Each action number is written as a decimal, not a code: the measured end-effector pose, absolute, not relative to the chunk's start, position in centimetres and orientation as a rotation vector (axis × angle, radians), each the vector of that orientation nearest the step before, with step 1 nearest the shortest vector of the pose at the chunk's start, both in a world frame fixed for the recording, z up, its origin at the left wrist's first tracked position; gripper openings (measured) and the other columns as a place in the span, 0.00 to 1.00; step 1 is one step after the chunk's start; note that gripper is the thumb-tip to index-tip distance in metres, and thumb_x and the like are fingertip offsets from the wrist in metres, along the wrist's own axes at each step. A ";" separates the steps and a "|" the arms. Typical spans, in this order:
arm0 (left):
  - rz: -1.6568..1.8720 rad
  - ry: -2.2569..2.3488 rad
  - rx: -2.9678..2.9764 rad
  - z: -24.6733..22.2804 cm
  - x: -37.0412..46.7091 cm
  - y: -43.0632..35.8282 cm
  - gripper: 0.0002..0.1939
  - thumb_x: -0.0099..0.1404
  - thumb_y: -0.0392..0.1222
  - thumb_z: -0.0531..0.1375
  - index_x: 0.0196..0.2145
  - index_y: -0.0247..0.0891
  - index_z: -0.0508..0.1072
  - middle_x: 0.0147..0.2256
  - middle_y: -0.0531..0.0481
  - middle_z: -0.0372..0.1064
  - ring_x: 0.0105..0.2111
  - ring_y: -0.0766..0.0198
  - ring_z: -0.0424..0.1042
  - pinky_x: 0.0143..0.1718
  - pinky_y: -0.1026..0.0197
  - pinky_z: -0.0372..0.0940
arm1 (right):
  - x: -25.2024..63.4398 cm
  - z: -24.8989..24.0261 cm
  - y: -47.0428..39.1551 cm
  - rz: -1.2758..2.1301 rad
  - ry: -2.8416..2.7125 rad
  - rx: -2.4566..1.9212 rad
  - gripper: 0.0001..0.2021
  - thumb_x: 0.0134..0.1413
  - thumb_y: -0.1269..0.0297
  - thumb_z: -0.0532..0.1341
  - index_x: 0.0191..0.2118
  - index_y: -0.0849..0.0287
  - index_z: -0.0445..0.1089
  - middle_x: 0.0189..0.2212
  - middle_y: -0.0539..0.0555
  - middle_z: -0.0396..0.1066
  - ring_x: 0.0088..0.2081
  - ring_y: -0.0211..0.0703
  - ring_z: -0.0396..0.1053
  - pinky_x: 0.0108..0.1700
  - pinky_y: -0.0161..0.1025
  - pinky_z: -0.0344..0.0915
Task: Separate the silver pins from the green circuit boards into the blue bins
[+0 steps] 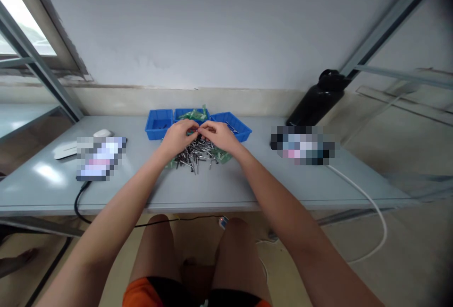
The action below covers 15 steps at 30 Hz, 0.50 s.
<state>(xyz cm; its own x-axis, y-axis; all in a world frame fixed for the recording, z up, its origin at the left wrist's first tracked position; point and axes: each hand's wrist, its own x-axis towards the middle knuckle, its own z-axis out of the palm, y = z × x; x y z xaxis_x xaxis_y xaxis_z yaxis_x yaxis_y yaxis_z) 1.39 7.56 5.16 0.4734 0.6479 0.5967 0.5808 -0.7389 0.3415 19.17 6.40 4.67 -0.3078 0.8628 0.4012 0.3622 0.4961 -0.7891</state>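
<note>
A loose pile of metal screws (194, 156) lies on the grey table, with bits of green plastic around it. Over the pile's back edge, my left hand (180, 136) and my right hand (220, 135) meet at the fingertips. The fingers of both are pinched together, and whatever is between them is too small to name. Just behind stand three blue trays: the left one (159, 124) has a few dark pieces, the middle one (179, 114) holds green plastic, and the right one (244, 133) contains some screws.
At the left of the table (212, 193) are a blurred-out phone (102, 158) on a black cable and a white case (102, 133). A black bottle (316, 101) and another blurred-out device (302, 145) with a white cable are at the right. A wall rises behind.
</note>
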 end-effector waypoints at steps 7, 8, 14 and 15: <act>1.151 1.109 2.588 5.1 1.3 7.6 0.10 0.61 0.36 0.60 0.42 0.37 0.72 0.38 0.47 0.72 0.37 0.62 0.71 0.39 0.60 0.67 | 19.4 4.8 6.7 0.866 -1.763 -1.012 0.11 0.53 0.56 0.59 0.30 0.58 0.68 0.23 0.49 0.68 0.25 0.36 0.65 0.29 0.36 0.62; 1.152 1.124 2.584 5.2 1.2 7.5 0.12 0.61 0.37 0.60 0.44 0.37 0.71 0.38 0.46 0.72 0.37 0.62 0.71 0.39 0.60 0.67 | 19.5 4.8 6.8 0.840 -1.744 -1.016 0.11 0.53 0.55 0.59 0.30 0.58 0.68 0.23 0.49 0.68 0.25 0.36 0.65 0.29 0.35 0.62; 1.146 1.206 2.554 5.6 1.3 7.1 0.09 0.63 0.38 0.57 0.41 0.36 0.72 0.36 0.47 0.72 0.35 0.62 0.70 0.37 0.60 0.66 | 20.1 4.7 7.2 0.708 -1.727 -1.080 0.12 0.53 0.55 0.59 0.30 0.59 0.68 0.23 0.49 0.69 0.25 0.36 0.64 0.29 0.35 0.60; 1.151 1.221 2.545 5.6 1.3 7.0 0.08 0.63 0.39 0.57 0.39 0.36 0.73 0.36 0.47 0.72 0.34 0.62 0.70 0.37 0.60 0.66 | 20.0 4.6 7.2 0.705 -1.741 -1.087 0.11 0.53 0.55 0.59 0.30 0.59 0.68 0.23 0.49 0.69 0.24 0.36 0.64 0.29 0.35 0.60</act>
<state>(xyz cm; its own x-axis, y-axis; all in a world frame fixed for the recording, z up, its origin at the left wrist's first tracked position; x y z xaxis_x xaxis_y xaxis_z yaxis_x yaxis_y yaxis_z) 1.32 7.03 5.65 0.3952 0.7024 0.5920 0.6320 -0.6756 0.3797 20.04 7.16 4.64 -0.1717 0.8967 0.4081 0.3604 0.4427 -0.8211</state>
